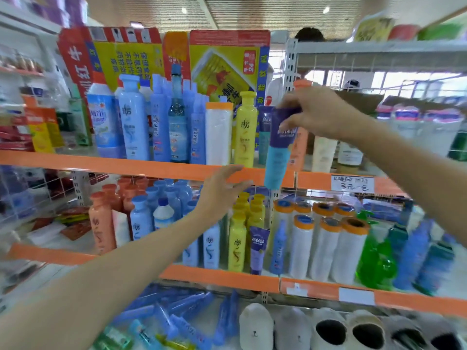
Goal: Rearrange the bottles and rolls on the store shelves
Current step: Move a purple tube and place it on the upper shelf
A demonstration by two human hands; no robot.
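Observation:
My right hand (pixel 316 112) pinches the top of a purple and teal tube (pixel 279 150), which hangs in the air in front of the upper orange shelf edge (pixel 126 165). My left hand (pixel 222 188) reaches up with relaxed fingers touching that shelf edge below a yellow bottle (pixel 244 130). On the upper shelf stand blue bottles (pixel 132 120), a clear blue bottle (pixel 178 117) and a white roll with an orange cap (pixel 218 132). The middle shelf holds several white rolls (pixel 326 243), yellow bottles (pixel 237 241), orange bottles (pixel 102 223) and a purple tube (pixel 257 248).
Red and yellow cartons (pixel 227 61) stand behind the upper bottles. A green bottle (pixel 374 261) and blue spray bottles (pixel 414 253) stand on the right of the middle shelf. Slippers (pixel 328 329) and blue packets (pixel 164 314) lie on the bottom shelf. A person's head (pixel 309 34) shows beyond the rack.

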